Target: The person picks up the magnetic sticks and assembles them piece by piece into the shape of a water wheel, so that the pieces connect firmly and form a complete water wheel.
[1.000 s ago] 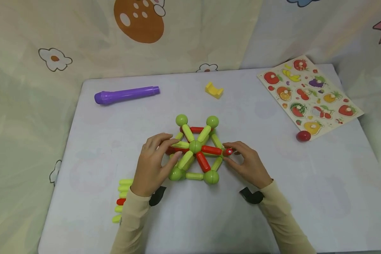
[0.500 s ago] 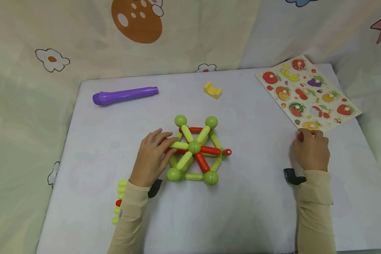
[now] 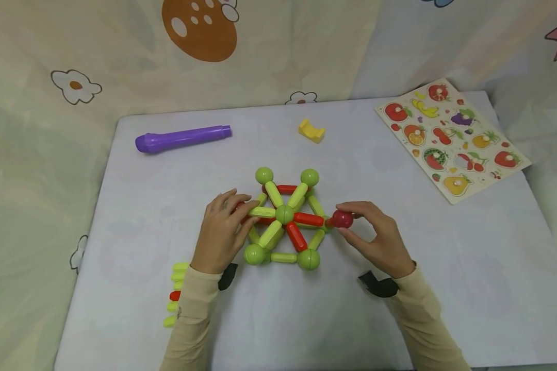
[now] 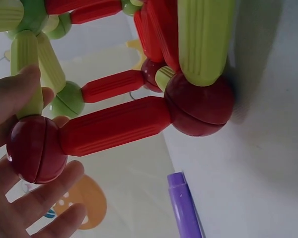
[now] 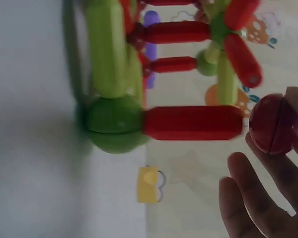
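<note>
A structure of lime and red rods joined by balls stands mid-table, with a green ball (image 3: 284, 214) at its top centre. My left hand (image 3: 220, 232) pinches a lime rod (image 4: 24, 52) at the structure's left corner, beside a dark red ball (image 4: 37, 148). On the other side, my right hand (image 3: 379, 239) holds a loose-looking dark red ball (image 5: 275, 124) between thumb and fingers. That ball is at the upper end of an upright red rod (image 5: 193, 122); whether they touch is hard to tell. The rod rises from a green ball (image 5: 114, 123) on the table.
Several lime rods and one red rod (image 3: 175, 296) lie in a row, partly behind the left forearm. A purple toy microphone (image 3: 183, 139) and a yellow block (image 3: 312, 131) lie toward the back. A fruit puzzle board (image 3: 455, 139) occupies the far right.
My right hand left the structure, took the dark red ball from beside the puzzle board and brought it back left to the upright red rod. My left hand stayed at the structure's left corner.
</note>
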A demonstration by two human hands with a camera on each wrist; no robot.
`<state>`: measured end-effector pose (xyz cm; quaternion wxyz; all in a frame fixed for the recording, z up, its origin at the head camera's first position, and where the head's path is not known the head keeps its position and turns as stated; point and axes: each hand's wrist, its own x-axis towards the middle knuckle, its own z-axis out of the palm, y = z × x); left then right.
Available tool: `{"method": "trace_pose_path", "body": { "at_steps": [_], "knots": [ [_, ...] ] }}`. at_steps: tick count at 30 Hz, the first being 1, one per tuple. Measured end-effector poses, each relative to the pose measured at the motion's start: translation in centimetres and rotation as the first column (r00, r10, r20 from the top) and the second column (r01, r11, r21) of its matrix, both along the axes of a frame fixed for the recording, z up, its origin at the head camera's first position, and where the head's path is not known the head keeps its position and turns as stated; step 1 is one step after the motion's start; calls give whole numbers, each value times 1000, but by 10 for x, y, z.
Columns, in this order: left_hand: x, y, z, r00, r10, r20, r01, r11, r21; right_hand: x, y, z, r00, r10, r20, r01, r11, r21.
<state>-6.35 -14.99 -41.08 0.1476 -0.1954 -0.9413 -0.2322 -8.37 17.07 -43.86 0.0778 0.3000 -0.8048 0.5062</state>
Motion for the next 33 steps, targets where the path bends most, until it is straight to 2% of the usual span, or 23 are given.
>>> {"method": "trace_pose_path", "body": {
  "at_steps": [7, 10, 14, 19, 23, 29, 33],
  "knots": [
    [2, -1, -2, 1000, 12, -21, -12, 1000, -6, 2, -15, -6, 996, 17, 88, -18, 1000, 11],
    [2, -1, -2, 1000, 16, -24, -16, 1000, 0, 2, -19, -8, 997, 19, 74, -21, 999, 29],
    [2, -1, -3, 999, 12, -31, -11, 1000, 10, 2, -30, -10, 1000, -13, 3, 13, 999, 47],
    [2, 0, -3, 1000, 7, -27, -6, 1000, 13, 1, -41, -12, 999, -54, -10, 54, 999, 6],
    [2, 0, -3, 1000, 8, -17, -8, 1000, 14, -2, -44, -13, 999, -37, 20, 38, 999, -30],
    [2, 0, -4, 1000, 8, -21, -7, 1000, 19, -6, -47, -12, 988, 48, 144, -30, 992, -126],
    [2, -1, -6, 1000, 8, -24, -7, 1000, 25, -6, -49, -12, 983, 62, 174, -39, 990, -133]
  ]
}}
